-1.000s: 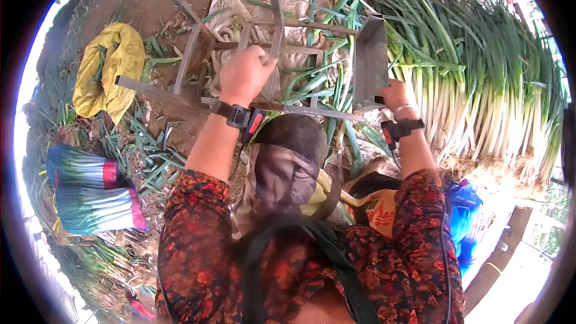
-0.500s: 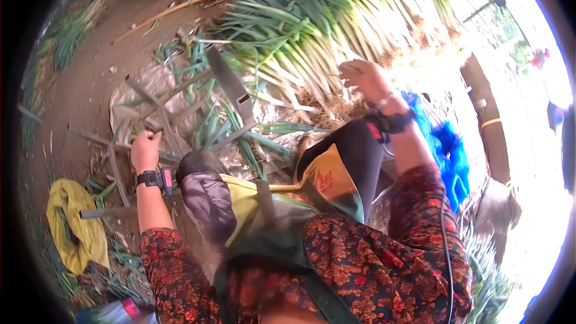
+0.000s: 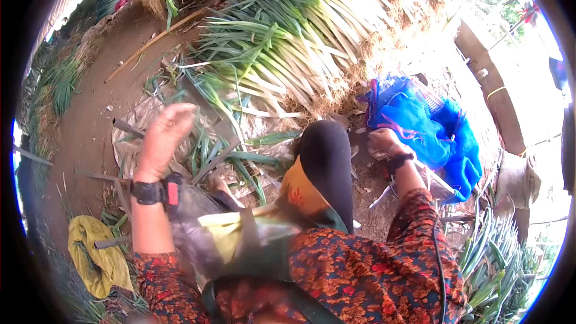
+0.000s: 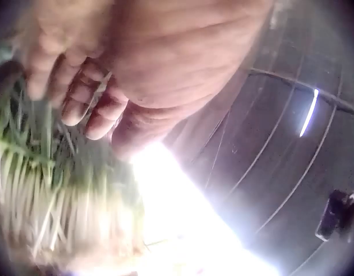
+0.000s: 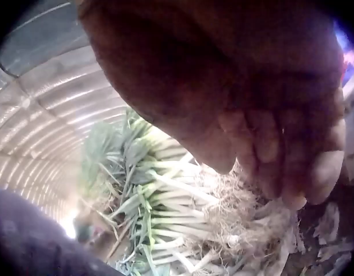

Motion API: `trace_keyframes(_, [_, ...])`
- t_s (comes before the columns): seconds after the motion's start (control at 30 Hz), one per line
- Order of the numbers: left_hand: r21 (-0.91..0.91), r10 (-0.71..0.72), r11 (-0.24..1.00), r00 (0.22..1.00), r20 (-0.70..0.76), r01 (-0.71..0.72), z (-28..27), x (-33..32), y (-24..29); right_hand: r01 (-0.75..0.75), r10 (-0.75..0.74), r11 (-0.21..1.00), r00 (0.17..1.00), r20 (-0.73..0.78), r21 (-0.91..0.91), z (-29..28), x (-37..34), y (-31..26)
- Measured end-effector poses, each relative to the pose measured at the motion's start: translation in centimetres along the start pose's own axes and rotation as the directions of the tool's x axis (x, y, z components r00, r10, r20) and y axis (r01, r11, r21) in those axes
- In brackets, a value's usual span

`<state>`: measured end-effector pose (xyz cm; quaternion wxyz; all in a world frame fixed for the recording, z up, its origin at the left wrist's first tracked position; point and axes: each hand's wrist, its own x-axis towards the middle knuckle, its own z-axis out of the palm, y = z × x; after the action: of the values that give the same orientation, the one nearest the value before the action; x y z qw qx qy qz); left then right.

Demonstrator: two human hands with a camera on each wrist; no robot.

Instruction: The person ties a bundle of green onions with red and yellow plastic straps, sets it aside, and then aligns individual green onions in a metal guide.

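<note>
Now holding the left hand (image 3: 165,141) up beside the metal frame (image 3: 215,161), with loosely bent fingers closed round nothing. A second ago, gripping a bar of that frame with it, and touching the boxy end with the right hand (image 3: 387,143); half a second ago, keeping only the left at the frame and raising the right near the roots of the leeks (image 3: 288,42). Now reaching that right hand down, just beside the blue net bag (image 3: 414,123), with relaxed fingers side by side and nothing visible in the palm; cannot tell whether touching the net.

Partly hidden behind the left hand and among loose green leaves (image 3: 243,174), left of the bent knee (image 3: 327,156): so placed, the frame. Turned the view as well since a second ago, from seeing the yellow sack (image 3: 113,264) at upper left to seeing it at lower left, and from a blue bag half behind the sleeve to one largely in sight.
</note>
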<state>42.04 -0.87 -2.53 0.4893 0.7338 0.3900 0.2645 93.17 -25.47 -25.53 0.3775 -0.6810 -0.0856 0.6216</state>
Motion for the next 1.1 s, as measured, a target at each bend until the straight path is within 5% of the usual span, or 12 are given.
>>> trace_keyframes(0.07, [-0.027, -0.03, 0.999, 0.99, 0.139, 0.035, 3.4, 1.7, -1.0, 0.135, -0.141, 0.947, 0.99, 0.002, -0.29, 0.0, 6.5, 0.4])
trace_keyframes(0.13, [-0.063, -0.064, 0.995, 0.972, 0.226, 0.08, 6.1, 3.5, -4.8, 0.305, -0.276, 0.113, 0.924, 0.265, -0.946, 0.5, 12.3, -1.2])
trace_keyframes(0.2, [-0.089, -0.129, 0.984, 0.961, 0.246, 0.155, 8.5, 5.1, -9.5, 0.13, -0.273, -0.598, 0.894, 0.354, -0.791, 2.0, 14.8, -6.1])
trace_keyframes(0.3, [0.039, -0.156, 0.988, 0.936, 0.315, 0.151, 10.7, 7.4, -11.2, -0.176, -0.442, -0.519, 0.893, 0.086, -0.837, 5.3, 13.9, -15.6])
trace_keyframes(0.37, [0.056, -0.015, 0.998, 0.947, 0.322, -0.004, 10.5, 8.7, -9.7, 0.033, -0.762, -0.279, 0.6, 0.242, -0.96, -0.4, 20.6, -18.9])
trace_keyframes(0.47, [0.16, -0.175, 0.979, 0.927, 0.332, 0.127, 9.3, 10.0, -8.6, -0.04, -0.805, 0.431, 0.433, -0.405, -0.901, 1.4, 20.3, -27.8])
trace_keyframes(0.53, [0.179, -0.195, 0.973, 0.927, 0.322, 0.143, 8.6, 10.6, -9.1, -0.142, -0.821, 0.421, 0.36, -0.443, -0.896, 0.8, 22.7, -31.2])
trace_keyframes(0.63, [0.173, -0.249, 0.964, 0.912, 0.327, 0.202, 8.1, 11.6, -9.1, -0.22, -0.638, 0.576, 0.482, -0.601, -0.787, -0.5, 26.3, -33.8])
trace_keyframes(0.83, [0.174, -0.258, 0.962, 0.904, 0.341, 0.209, 7.9, 12.0, -9.0, -0.552, -0.684, 0.266, 0.47, -0.558, -0.79, 2.9, 27.3, -32.1])
trace_keyframes(0.9, [0.172, -0.237, 0.967, 0.914, 0.329, 0.189, 8.0, 11.7, -8.7, -0.416, -0.808, 0.11, 0.491, -0.325, -0.903, 4.1, 26.8, -28.3])
trace_keyframes(1.03, [0.175, -0.192, 0.975, 0.922, 0.335, 0.139, 8.1, 10.9, -8.8, 0.188, -0.598, 0.509, 0.779, -0.188, -0.84, 7.5, 24.9, -18.6])
trace_keyframes(1.1, [0.203, -0.15, 0.975, 0.936, 0.318, 0.088, 8.1, 10.4, -8.4, 0.253, -0.515, 0.62, 0.846, -0.142, -0.742, 8.3, 23.2, -14.4])
